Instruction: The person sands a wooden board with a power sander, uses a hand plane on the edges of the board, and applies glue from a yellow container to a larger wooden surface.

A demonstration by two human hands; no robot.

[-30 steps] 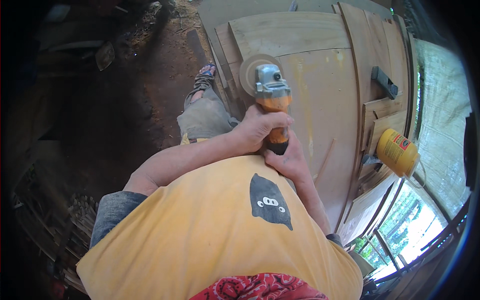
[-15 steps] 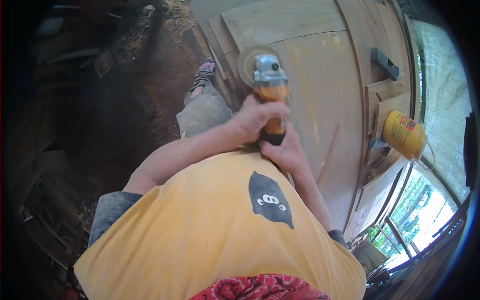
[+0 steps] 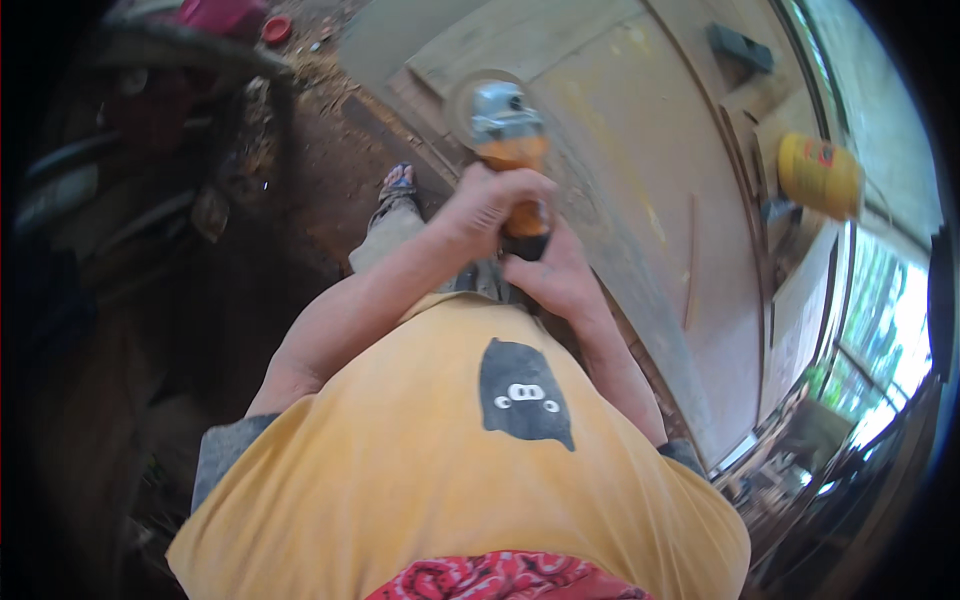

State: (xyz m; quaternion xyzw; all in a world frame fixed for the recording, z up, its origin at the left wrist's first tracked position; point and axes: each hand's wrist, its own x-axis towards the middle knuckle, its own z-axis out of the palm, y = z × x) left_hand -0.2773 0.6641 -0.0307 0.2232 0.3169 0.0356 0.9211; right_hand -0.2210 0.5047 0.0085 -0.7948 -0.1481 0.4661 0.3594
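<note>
We grip an orange-bodied angle grinder [image 3: 508, 150] in both hands, the left hand [image 3: 488, 208] with fingers wrapped tight round its body and the right hand [image 3: 556, 277] closed on its rear end, and its disc rests near the left edge of the wooden panel [image 3: 640, 170] on the bench. By our judgement the sanding is mid-course: the panel looks pale and smooth over most of its face, with a thin stick [image 3: 691, 262] and a yellow can [image 3: 820, 176] lying toward its right edge. The disc itself is blurred, so we cannot tell whether it touches the wood, and the bench's far right corner is cut off by the rim.
</note>
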